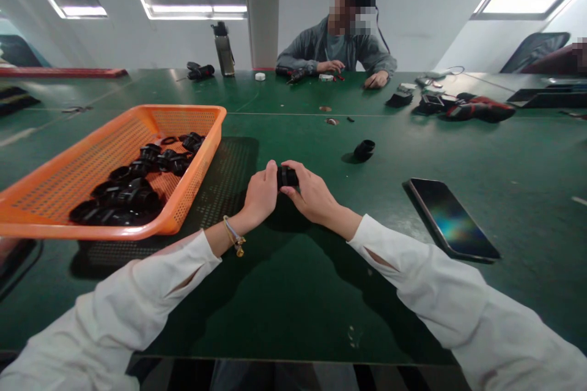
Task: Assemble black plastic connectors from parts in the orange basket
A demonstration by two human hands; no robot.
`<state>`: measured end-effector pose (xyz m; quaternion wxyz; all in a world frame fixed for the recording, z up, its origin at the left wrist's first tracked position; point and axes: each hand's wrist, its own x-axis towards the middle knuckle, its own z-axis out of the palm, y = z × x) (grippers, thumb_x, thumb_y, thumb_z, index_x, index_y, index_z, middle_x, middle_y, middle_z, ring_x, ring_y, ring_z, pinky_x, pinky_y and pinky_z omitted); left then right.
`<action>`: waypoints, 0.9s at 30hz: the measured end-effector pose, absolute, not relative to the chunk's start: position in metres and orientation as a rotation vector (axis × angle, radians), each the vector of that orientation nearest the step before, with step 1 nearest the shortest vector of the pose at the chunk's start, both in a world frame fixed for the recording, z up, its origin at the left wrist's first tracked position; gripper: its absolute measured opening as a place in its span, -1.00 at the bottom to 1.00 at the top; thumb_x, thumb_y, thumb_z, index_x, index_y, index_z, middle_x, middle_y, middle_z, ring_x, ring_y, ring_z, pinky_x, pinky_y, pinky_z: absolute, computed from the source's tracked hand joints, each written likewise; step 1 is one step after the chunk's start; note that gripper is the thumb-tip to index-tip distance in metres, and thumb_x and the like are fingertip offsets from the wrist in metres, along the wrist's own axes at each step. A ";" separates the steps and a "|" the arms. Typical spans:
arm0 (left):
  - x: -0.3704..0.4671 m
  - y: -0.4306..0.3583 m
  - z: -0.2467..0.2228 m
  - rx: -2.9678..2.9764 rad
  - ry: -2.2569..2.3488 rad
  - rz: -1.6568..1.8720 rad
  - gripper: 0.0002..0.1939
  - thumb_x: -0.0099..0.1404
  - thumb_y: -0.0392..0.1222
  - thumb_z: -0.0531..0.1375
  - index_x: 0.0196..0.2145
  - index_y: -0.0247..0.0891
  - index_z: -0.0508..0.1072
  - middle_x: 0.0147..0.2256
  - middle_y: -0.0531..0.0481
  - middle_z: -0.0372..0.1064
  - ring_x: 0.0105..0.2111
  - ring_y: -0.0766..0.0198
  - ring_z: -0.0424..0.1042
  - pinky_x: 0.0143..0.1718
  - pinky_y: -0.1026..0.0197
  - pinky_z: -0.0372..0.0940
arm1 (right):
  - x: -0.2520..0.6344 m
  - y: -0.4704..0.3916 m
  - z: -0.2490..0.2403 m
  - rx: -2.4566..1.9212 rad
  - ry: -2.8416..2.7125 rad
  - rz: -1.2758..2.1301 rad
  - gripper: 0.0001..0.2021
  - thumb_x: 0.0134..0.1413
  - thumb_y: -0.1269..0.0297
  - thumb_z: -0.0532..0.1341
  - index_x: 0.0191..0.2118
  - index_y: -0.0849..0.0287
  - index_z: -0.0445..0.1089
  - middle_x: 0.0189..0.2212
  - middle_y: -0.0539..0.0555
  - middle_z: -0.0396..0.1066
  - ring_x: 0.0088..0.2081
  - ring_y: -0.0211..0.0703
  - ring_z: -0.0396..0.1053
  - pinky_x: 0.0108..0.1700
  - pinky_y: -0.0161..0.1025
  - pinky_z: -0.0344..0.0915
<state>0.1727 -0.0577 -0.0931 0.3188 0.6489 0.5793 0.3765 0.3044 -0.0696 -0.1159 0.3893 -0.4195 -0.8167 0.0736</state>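
Note:
Between my two hands, just above the green table, is a black plastic pipe fitting (287,176). My left hand (262,194) is closed around its left end, the fingers mostly hidden behind the palm. From the other side my right hand (309,191) pinches the right end between thumb and fingers. Another black fitting, a short bent piece (364,150), lies alone on the table beyond my right hand. To the left, an orange plastic basket (202,171) holds several black fittings (132,192) and a loose black ring (169,140).
A phone (452,217) lies right of my right hand. Across the green table (293,305), a person (337,49) sits with both hands on the surface, near a power drill (298,75). A bottle (224,50) stands at the back; dark and red items (479,109) lie far right.

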 end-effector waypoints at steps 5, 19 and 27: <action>0.173 -0.060 -0.095 1.914 1.574 1.053 -0.54 0.37 -0.13 -0.20 -0.64 -0.23 0.18 -0.62 -0.04 0.29 -0.55 0.27 0.30 -0.52 0.27 0.08 | 0.295 -0.078 -0.116 -1.139 -1.935 0.218 -0.73 0.12 0.23 0.04 -0.07 0.18 0.16 -0.17 0.23 0.41 -0.20 0.00 0.40 -0.20 -0.10 0.32; 0.171 -0.057 -0.102 1.629 1.194 1.079 -0.67 0.36 -0.06 -0.15 -0.45 -0.25 0.23 -0.57 0.09 0.18 -0.60 0.38 0.23 -0.60 0.35 0.12 | 0.312 -0.071 -0.113 -1.105 -1.993 0.377 -0.68 0.10 0.17 0.08 -0.04 0.15 0.18 -0.20 0.14 0.40 -0.34 -0.11 0.38 -0.27 -0.18 0.30; 0.167 -0.055 -0.107 1.401 0.844 0.791 -0.73 0.34 0.03 -0.07 -0.37 -0.22 0.12 -0.64 0.23 0.05 -0.75 0.50 -0.01 -0.71 0.42 -0.06 | 0.328 -0.065 -0.117 -1.013 -2.094 0.228 -0.61 0.15 0.02 0.03 0.00 0.15 0.18 -0.09 0.23 0.39 -0.08 -0.02 0.37 -0.08 -0.06 0.30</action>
